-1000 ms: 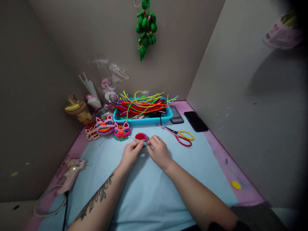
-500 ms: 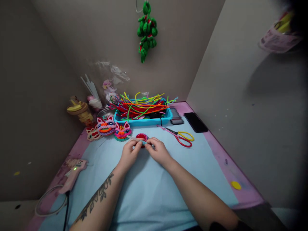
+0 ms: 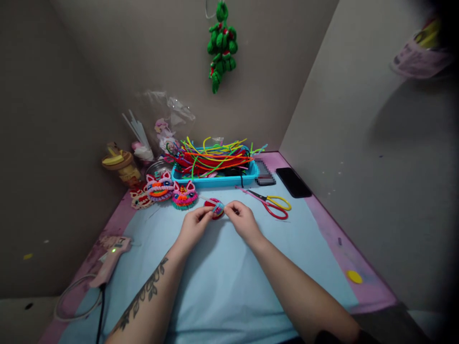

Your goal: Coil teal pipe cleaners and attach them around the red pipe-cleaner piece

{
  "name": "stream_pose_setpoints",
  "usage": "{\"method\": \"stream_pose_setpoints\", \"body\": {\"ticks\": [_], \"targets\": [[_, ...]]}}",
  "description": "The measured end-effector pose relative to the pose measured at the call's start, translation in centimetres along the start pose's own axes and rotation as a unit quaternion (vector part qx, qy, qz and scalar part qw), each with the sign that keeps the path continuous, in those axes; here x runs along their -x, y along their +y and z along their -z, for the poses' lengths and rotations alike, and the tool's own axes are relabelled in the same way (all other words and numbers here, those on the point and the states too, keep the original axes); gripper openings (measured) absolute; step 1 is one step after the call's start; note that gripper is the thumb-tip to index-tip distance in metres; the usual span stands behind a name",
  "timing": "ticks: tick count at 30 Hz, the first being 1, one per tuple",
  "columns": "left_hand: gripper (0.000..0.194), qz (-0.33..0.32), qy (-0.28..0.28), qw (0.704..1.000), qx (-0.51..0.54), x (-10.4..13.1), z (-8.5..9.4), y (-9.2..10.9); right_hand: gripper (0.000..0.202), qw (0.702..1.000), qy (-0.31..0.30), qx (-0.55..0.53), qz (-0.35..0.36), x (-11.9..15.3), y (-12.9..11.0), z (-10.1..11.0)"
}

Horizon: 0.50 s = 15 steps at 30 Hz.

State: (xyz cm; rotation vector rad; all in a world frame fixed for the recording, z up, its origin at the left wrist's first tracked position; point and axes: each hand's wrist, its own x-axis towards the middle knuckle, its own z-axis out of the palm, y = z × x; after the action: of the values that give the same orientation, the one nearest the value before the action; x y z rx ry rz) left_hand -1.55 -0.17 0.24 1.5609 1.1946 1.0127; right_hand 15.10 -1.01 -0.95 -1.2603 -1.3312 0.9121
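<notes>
A short light-blue pipe cleaner (image 3: 218, 207) is pinched between the fingertips of both hands, with a pale, thin end reaching left. My left hand (image 3: 196, 222) is closed on its left part. On the other side, my right hand (image 3: 241, 217) pinches its right end. Just behind it is a small red round piece (image 3: 211, 202), partly covered; whether it touches my fingers I cannot tell. To the left stand finished animal-face pieces of pipe cleaner, a pink one (image 3: 184, 196) and a lilac one (image 3: 159, 186). Scissors (image 3: 274, 203) with yellow and red handles lie to the right.
A blue basket (image 3: 215, 182) full of coloured pipe cleaners stands at the back. A black phone (image 3: 293, 182) lies right of it. On the left rests a pink glue gun (image 3: 114, 260) with a lit green light and a cable. A yellow disc (image 3: 354, 276) lies at the right edge.
My hands have moved slightly apart, the right one going right, so more of the light-blue pipe cleaner and the red piece shows. The whole view has shifted a little.
</notes>
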Motion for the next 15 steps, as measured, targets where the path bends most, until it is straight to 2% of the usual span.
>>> {"method": "stream_pose_setpoints", "body": {"ticks": [8,15], "targets": [[0.023,0.024,-0.011,0.999,0.031,0.04,0.01,0.30,0.014,0.998,0.035,0.047,0.031,-0.04,0.12,-0.10],[0.022,0.019,-0.009,0.999,0.043,0.09,-0.02,0.31,0.007,0.997,0.041,0.058,0.038,-0.18,0.33,-0.05]]}}
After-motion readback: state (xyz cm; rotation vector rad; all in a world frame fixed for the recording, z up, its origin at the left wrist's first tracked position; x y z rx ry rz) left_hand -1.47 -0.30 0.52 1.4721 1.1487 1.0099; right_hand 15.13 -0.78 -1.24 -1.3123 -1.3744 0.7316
